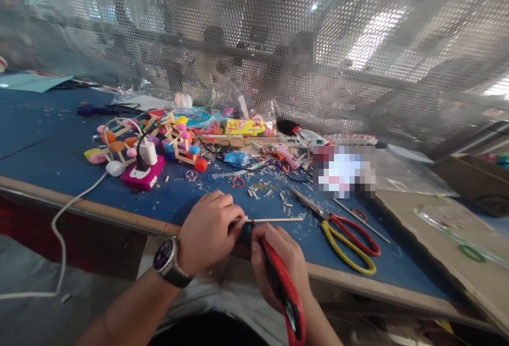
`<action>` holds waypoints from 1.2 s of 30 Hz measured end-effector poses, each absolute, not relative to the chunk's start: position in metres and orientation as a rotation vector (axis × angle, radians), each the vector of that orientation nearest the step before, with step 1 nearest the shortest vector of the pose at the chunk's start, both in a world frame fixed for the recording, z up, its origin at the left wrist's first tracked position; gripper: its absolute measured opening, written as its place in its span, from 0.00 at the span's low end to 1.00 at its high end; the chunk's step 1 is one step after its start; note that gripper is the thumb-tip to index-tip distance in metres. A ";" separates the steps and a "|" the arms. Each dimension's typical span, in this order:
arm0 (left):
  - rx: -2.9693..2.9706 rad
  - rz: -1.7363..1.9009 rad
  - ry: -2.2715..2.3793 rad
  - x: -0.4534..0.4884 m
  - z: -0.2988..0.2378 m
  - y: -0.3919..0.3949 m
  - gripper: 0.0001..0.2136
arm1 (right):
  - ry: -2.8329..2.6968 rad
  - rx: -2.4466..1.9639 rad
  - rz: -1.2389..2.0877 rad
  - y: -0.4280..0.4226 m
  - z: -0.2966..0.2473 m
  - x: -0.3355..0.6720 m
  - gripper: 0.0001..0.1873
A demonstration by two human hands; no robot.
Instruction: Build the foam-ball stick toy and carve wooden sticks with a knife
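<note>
Lower centre, my left hand (209,232) pinches 1 thin wooden stick (278,219), fingers curled tight. My right hand (280,261) is wrapped around a red cutter (287,295) at the stick's near end. The stick looks light and brittle, so I'd grip it close beside the cutter's tip.

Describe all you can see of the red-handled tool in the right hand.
The red-handled tool looks like a plastic-gripped cutter: red outside, black inside, with a dark head. The right hand grips it, handle end toward the camera, over the table edge. Its head meets the thin wooden stick pinched by the left hand.
</note>
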State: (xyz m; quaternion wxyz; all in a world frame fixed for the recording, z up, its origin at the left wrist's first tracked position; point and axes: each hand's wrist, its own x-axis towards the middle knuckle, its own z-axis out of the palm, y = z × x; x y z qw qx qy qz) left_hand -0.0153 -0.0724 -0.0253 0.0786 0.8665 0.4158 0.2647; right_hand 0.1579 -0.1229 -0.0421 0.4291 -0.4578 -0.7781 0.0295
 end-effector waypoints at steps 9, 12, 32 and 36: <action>2.561 0.766 1.241 -0.016 -0.025 -0.074 0.07 | -1.913 -1.107 0.047 -0.121 -0.051 0.156 0.08; 2.559 0.760 1.235 -0.016 -0.026 -0.074 0.07 | -1.949 -1.113 0.036 -0.122 -0.050 0.155 0.08; 2.559 0.774 1.229 -0.015 -0.025 -0.072 0.08 | -1.975 -1.141 0.087 -0.122 -0.043 0.158 0.09; 2.557 0.761 1.229 -0.015 -0.025 -0.072 0.08 | -1.954 -1.132 0.059 -0.121 -0.046 0.157 0.09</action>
